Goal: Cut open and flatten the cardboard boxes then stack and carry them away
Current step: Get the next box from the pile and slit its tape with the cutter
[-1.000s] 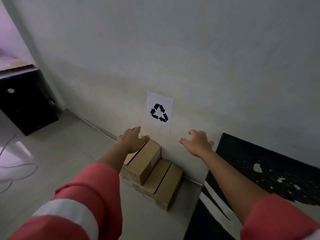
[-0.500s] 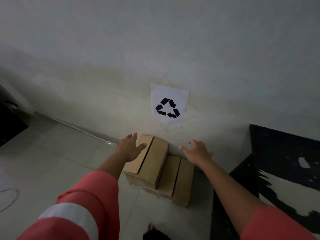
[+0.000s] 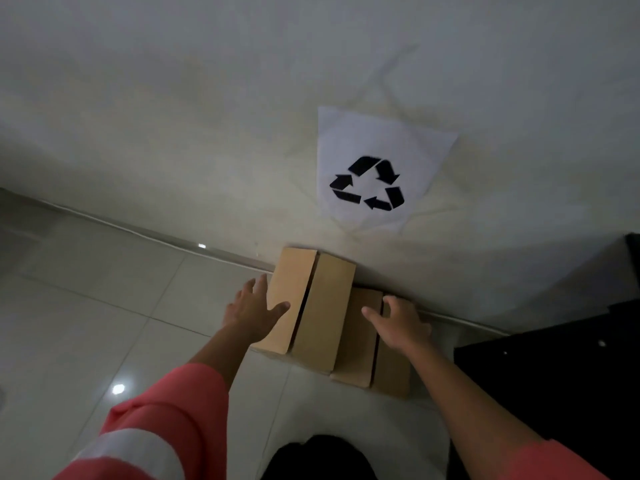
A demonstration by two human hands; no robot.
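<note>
Two brown cardboard boxes sit on the tiled floor against the wall, under a recycling sign (image 3: 372, 174). The taller box (image 3: 318, 306) stands on the left, its top flaps closed with a dark seam down the middle. The lower box (image 3: 360, 344) lies to its right. My left hand (image 3: 252, 310) is spread at the taller box's left edge, thumb on the top flap. My right hand (image 3: 400, 323) hovers over the lower box with fingers loosely bent, holding nothing.
A pale wall (image 3: 173, 133) meets the glossy tiled floor (image 3: 86, 323) just behind the boxes. A black object (image 3: 561, 375) stands at the right, close to the lower box. A dark shape (image 3: 318, 459) shows at the bottom edge.
The view has moved closer to and more over the boxes. Both hands have come down from in front of the wall onto the boxes; the left now touches the taller box.
</note>
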